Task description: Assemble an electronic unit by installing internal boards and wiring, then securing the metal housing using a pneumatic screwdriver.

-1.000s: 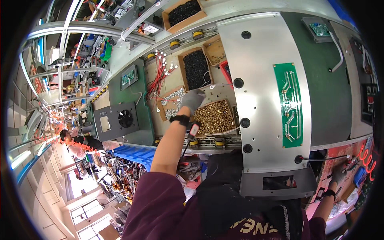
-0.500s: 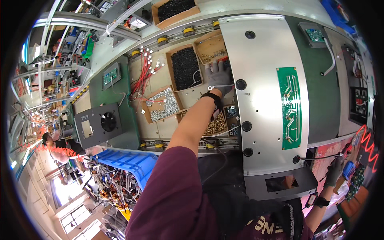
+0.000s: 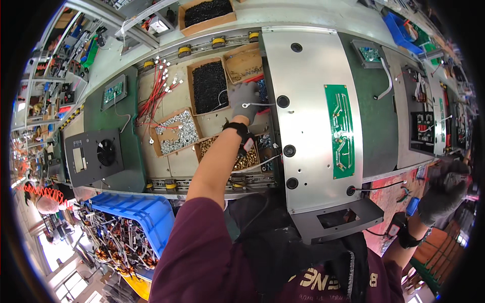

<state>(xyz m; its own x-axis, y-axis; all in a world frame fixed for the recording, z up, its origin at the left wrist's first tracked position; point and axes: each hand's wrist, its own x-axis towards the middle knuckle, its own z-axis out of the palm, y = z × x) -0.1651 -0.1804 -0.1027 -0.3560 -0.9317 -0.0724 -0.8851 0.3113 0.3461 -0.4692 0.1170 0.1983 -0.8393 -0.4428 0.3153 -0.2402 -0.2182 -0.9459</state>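
My left hand (image 3: 244,101), in a grey glove, is over the parts boxes, beside a red-edged tray of small blue parts (image 3: 262,91). Its fingers are bent down and blurred, so their grip is unclear. A wire with a ring terminal (image 3: 246,105) runs from the metal panel across this hand. The large silver panel (image 3: 308,116) carries a long green circuit board (image 3: 339,132) and black grommets. Far to the right, my gloved right hand (image 3: 444,194) is closed around something dark with a bit of red, too blurred to name.
Open boxes hold black screws (image 3: 209,87), silver fasteners (image 3: 178,132) and brass parts (image 3: 246,160). Red wires (image 3: 154,98) lie left of them. A grey fan housing (image 3: 94,154) rests at left, above a blue crate (image 3: 146,214) of wired parts. A black bracket (image 3: 338,218) adjoins the panel's near end.
The view has shifted, moving the bench leftward in it. My left hand's spread fingers are now bent down by the tray. My right hand has moved up and outward to the right.
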